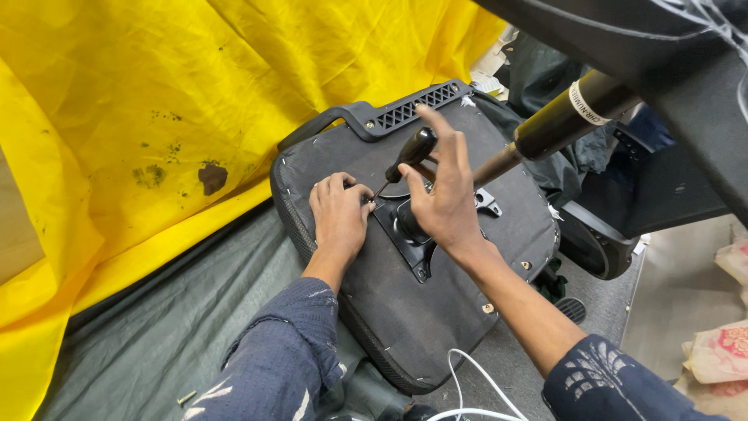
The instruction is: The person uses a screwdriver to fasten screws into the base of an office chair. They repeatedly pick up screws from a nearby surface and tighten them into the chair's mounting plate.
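the upturned chair seat (pixel 436 312) lies on the floor. the left hand (pixel 340 212) presses closed by the metal plate (pixel 413 234), steadying the tip; the right hand (pixel 446 199), fingers half spread, twirls the screwdriver (pixel 411 152) (one screw in work, others appear seated).

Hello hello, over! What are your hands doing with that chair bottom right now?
Left hand pressed on metal plate, steadying the tip. Right hand turning black-handled screwdriver, fingers loose. Chair seat upside down. Gas cylinder close behind, not blocking.
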